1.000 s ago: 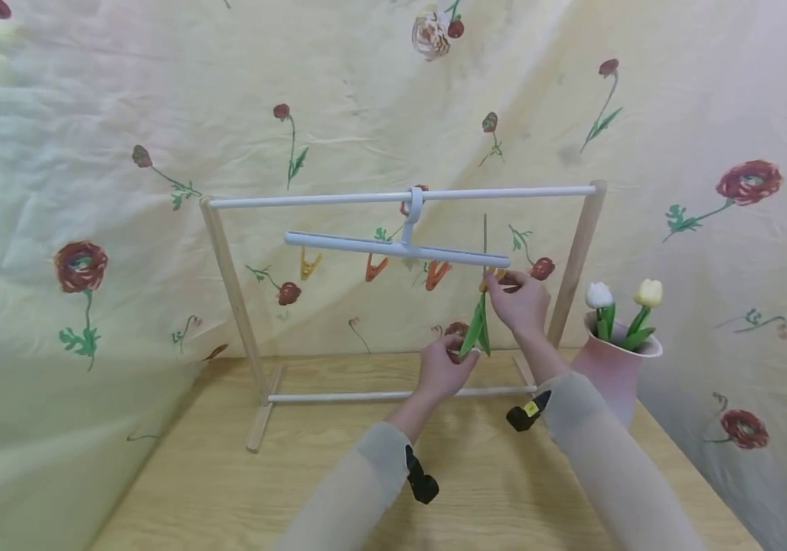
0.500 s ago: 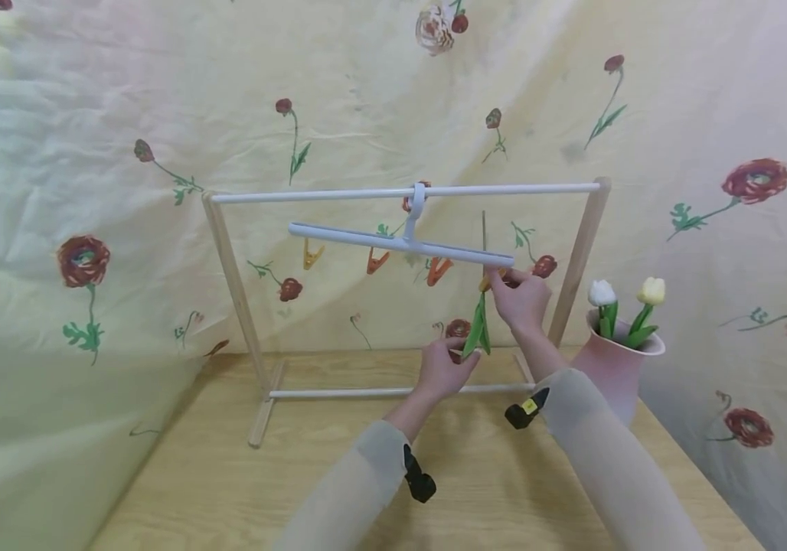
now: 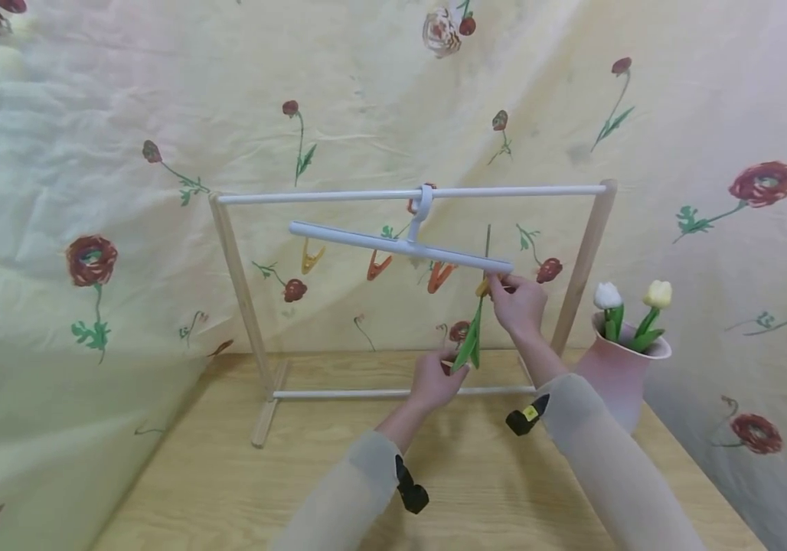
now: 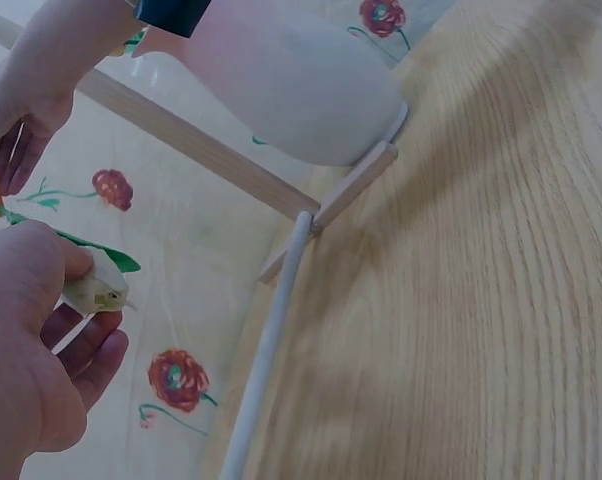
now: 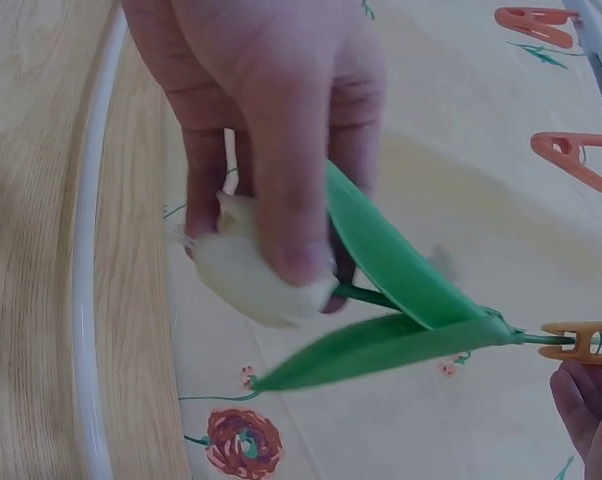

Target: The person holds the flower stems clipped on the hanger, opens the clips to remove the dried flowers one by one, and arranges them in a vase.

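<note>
My left hand [image 3: 435, 380] pinches the cream bloom of an artificial tulip [image 5: 251, 270] between thumb and fingers. The tulip hangs upside down, its green leaves [image 3: 469, 346] spread above the bloom. Its stem rises past the right end of a pale hanger [image 3: 345, 235]. There, my right hand [image 3: 520, 308] grips a yellow-orange clip [image 5: 581, 342] with thumb and fingers. In the right wrist view the stem passes between the clip's jaws. The head view hides most of the bloom behind my left fingers. The hanger slopes down toward the right hand.
Three other clips, one yellow [image 3: 311, 256] and two orange, hang along the hanger. It hooks over the white top bar [image 3: 324, 197] of a wooden-legged rack on the table [image 3: 228, 490]. A pink-white vase [image 3: 614, 375] with two tulips stands at the right.
My left hand has drawn the tulip slightly down and left, and the stem's upper end sits lower. My right hand stays at the clip. The hanger's left end has tipped up a little.
</note>
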`<state>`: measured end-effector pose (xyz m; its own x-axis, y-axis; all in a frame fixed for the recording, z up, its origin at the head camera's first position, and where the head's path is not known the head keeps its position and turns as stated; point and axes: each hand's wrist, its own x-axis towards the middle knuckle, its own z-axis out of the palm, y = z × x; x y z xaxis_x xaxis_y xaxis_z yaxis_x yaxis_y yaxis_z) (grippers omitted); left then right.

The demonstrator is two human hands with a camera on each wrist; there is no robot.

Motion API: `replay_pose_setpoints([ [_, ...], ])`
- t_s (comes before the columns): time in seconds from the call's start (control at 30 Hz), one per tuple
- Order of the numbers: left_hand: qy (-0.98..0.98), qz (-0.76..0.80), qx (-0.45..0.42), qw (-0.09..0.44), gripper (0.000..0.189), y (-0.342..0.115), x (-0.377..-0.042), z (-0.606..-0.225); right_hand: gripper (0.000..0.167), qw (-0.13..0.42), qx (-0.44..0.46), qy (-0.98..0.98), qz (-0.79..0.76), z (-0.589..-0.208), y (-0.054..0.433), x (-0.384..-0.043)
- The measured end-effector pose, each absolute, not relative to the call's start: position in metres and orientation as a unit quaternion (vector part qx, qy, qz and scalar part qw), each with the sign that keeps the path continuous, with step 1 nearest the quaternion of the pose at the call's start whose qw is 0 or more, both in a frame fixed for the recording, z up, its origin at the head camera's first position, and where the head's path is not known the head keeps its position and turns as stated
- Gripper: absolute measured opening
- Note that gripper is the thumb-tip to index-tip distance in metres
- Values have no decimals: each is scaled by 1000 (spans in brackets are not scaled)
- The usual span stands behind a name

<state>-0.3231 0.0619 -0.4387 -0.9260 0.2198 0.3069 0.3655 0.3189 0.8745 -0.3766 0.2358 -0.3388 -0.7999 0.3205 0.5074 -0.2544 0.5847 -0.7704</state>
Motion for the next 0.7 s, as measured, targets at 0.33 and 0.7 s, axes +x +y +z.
replay_pose_setpoints([
  [0.33, -825, -545, -144, 42, 24, 35, -318, -453, 44, 330, -20, -831, 447, -342, 235, -377],
  [0.7, -835, -526, -152, 57, 19, 3, -323, -465, 49, 325, -11, -833, 448, -344, 235, -378],
])
